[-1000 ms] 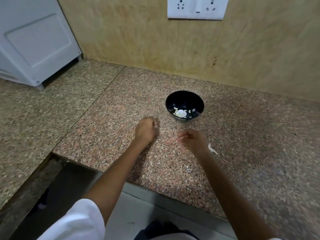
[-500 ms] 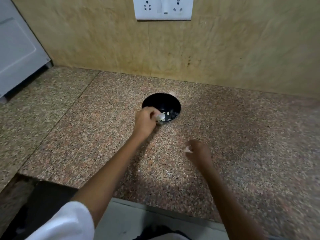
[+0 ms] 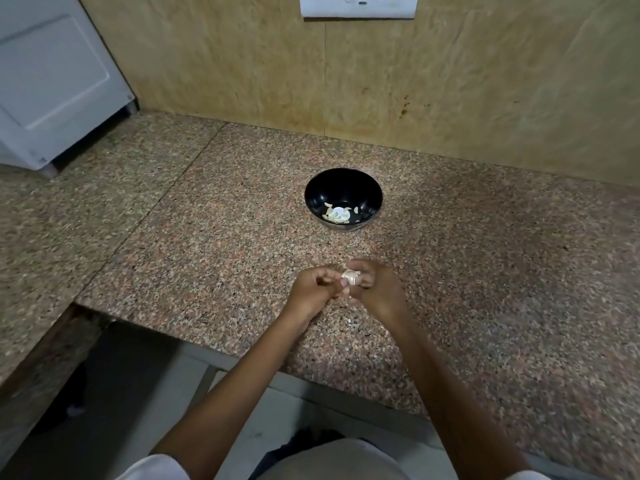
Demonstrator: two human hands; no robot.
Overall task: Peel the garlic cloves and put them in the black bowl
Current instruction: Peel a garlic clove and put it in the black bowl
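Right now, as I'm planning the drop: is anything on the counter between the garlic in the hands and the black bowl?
Nothing visible does. The left hand and right hand hold the garlic together, and only open counter lies between it and the black bowl beyond.

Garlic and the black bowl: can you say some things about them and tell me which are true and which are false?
1. The black bowl is empty. False: pale peeled cloves lie in the bottom of it.
2. The left hand and the right hand both hold the garlic between their fingers. True.
3. The hands are reaching into the bowl. False: they are over the counter, nearer the person, apart from the bowl.
4. A white socket plate is on the wall behind the bowl. True.
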